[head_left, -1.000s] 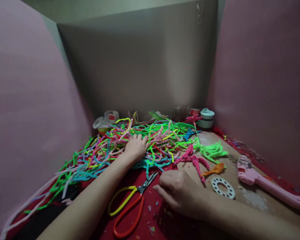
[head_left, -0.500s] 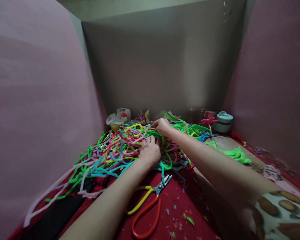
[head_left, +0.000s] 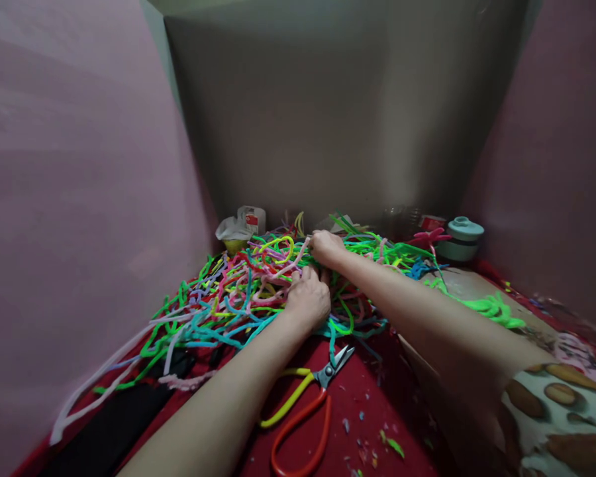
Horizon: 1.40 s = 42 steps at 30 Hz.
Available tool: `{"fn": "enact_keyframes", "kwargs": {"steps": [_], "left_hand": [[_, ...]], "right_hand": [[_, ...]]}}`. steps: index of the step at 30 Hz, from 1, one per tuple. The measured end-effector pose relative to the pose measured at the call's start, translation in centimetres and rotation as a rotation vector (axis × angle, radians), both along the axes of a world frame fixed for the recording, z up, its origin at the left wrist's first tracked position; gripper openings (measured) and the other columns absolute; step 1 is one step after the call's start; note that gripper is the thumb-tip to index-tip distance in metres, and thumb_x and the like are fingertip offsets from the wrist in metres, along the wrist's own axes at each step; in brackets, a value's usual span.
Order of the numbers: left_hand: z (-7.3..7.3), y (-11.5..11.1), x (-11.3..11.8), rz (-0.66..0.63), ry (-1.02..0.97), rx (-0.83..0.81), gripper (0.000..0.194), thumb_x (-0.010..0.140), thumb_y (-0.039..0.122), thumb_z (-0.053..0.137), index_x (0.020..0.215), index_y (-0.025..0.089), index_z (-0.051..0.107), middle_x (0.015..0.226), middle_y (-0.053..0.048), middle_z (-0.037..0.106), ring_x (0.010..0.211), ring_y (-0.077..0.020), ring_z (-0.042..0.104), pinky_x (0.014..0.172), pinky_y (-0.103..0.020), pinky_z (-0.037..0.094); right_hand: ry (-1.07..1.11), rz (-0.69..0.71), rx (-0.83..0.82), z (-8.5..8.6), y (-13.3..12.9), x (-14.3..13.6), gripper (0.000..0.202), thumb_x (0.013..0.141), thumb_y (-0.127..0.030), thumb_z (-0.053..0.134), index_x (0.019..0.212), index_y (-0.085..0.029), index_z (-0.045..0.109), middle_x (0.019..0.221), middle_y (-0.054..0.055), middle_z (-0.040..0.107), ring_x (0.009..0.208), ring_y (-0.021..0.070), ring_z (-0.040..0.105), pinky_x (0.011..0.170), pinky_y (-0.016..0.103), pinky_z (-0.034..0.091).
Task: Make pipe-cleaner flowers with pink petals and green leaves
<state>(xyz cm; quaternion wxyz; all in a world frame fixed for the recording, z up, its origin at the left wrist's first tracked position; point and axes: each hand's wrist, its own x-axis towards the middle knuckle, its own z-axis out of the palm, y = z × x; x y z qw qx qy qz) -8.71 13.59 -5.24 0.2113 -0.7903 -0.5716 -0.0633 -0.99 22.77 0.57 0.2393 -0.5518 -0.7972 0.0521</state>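
Observation:
A tangled heap of fuzzy pipe cleaners in green, pink, teal, yellow and red lies in front of me. My right hand is closed in a pinch over the back of the heap, at the upper end of a pale pink pipe cleaner. Just below it, my left hand rests on the heap with its fingers apart and bent down among the strands; the fingertips are partly hidden. Scissors with one yellow and one red handle lie nearer me, blades parted, a teal strand touching them.
Red cloth with scattered fuzzy clippings spreads under the scissors. A lidded pale-green container and a pink pipe-cleaner shape stand at right. A green bundle lies nearer. Plastic-wrapped packaging sits back left. Walls close in three sides.
The view has shifted slightly, so the heap and scissors appear a little further right. My right hand has come slightly nearer the pink strand's end; my left hand stays on the heap.

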Motion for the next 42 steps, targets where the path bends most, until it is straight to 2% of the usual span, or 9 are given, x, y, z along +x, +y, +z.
{"fn": "enact_keyframes", "kwargs": {"steps": [3, 8, 13, 16, 21, 28, 34, 38, 42], "left_hand": [[0.1, 0.0, 0.0, 0.0, 0.0, 0.004, 0.043, 0.083, 0.015, 0.031, 0.122, 0.009, 0.05, 0.103, -0.021, 0.055, 0.095, -0.0304, 0.047, 0.076, -0.043, 0.035], [-0.1, 0.0, 0.0, -0.003, -0.01, 0.026, 0.042, 0.089, 0.029, 0.029, 0.12, 0.009, 0.051, 0.11, -0.02, 0.053, 0.1, -0.0308, 0.046, 0.08, -0.043, 0.034], [-0.1, 0.0, 0.0, -0.006, -0.015, 0.03, 0.045, 0.089, 0.037, 0.032, 0.12, 0.01, 0.05, 0.115, -0.02, 0.052, 0.104, -0.0315, 0.045, 0.083, -0.044, 0.034], [0.1, 0.1, 0.1, -0.004, -0.016, 0.024, 0.045, 0.089, 0.037, 0.031, 0.12, 0.01, 0.05, 0.113, -0.02, 0.054, 0.103, -0.031, 0.047, 0.082, -0.044, 0.035], [0.0, 0.2, 0.1, 0.004, -0.018, 0.028, 0.044, 0.089, 0.036, 0.033, 0.12, 0.011, 0.051, 0.113, -0.019, 0.054, 0.103, -0.0309, 0.047, 0.083, -0.044, 0.034], [-0.1, 0.2, 0.0, 0.006, -0.029, 0.027, 0.042, 0.089, 0.035, 0.033, 0.12, 0.012, 0.05, 0.113, -0.018, 0.054, 0.102, -0.0298, 0.048, 0.082, -0.042, 0.035], [-0.2, 0.2, -0.1, -0.018, -0.046, 0.031, 0.043, 0.09, 0.034, 0.031, 0.121, 0.012, 0.05, 0.117, -0.02, 0.053, 0.105, -0.0307, 0.046, 0.085, -0.044, 0.033], [-0.3, 0.3, -0.2, -0.029, -0.051, 0.032, 0.044, 0.09, 0.033, 0.03, 0.122, 0.01, 0.05, 0.115, -0.021, 0.054, 0.105, -0.0319, 0.047, 0.084, -0.045, 0.033], [-0.2, 0.2, -0.1, -0.032, -0.057, 0.04, 0.041, 0.089, 0.03, 0.031, 0.117, 0.01, 0.052, 0.111, -0.021, 0.056, 0.101, -0.0307, 0.049, 0.082, -0.043, 0.034]], "right_hand": [[0.171, -0.067, 0.055, 1.6, 1.0, 0.9, 0.016, 0.072, -0.015, 0.057, 0.082, -0.012, 0.069, 0.09, 0.015, 0.069, 0.093, 0.0256, 0.062, 0.08, 0.032, 0.045], [0.555, -0.126, 0.137, 5.3, 1.9, 3.2, 0.023, 0.082, -0.023, 0.049, 0.091, -0.007, 0.063, 0.083, 0.011, 0.068, 0.074, 0.016, 0.063, 0.062, 0.024, 0.048], [1.422, 0.074, 0.065, 8.4, 1.0, 5.3, 0.005, 0.076, -0.013, 0.057, 0.079, -0.012, 0.053, 0.07, 0.003, 0.064, 0.054, 0.0085, 0.059, 0.043, 0.017, 0.04], [1.593, 0.141, -0.003, 9.4, 0.2, 6.2, 0.008, 0.077, -0.012, 0.056, 0.075, -0.015, 0.05, 0.064, 0.0, 0.063, 0.054, 0.008, 0.06, 0.042, 0.016, 0.04], [1.576, 0.253, -0.053, 9.7, -0.6, 6.2, 0.01, 0.075, -0.009, 0.058, 0.07, -0.015, 0.052, 0.058, -0.002, 0.062, 0.053, 0.0084, 0.06, 0.047, 0.018, 0.043], [1.38, 0.289, -0.09, 8.7, -0.7, 5.5, 0.008, 0.072, -0.013, 0.063, 0.067, -0.014, 0.057, 0.062, 0.0, 0.064, 0.053, 0.0083, 0.058, 0.054, 0.021, 0.045], [1.347, 0.441, -0.247, 7.8, -0.7, 5.1, 0.005, 0.071, -0.012, 0.062, 0.071, -0.015, 0.059, 0.058, -0.001, 0.062, 0.051, 0.01, 0.058, 0.055, 0.026, 0.05], [1.349, 0.447, -0.301, 7.2, -0.6, 4.2, 0.007, 0.073, -0.009, 0.062, 0.072, -0.015, 0.058, 0.058, 0.0, 0.063, 0.052, 0.0127, 0.061, 0.058, 0.031, 0.053], [1.293, 0.415, -0.353, 6.3, -0.4, 3.6, 0.001, 0.077, -0.013, 0.061, 0.077, -0.014, 0.06, 0.055, 0.001, 0.063, 0.049, 0.0123, 0.06, 0.056, 0.03, 0.054]]}}
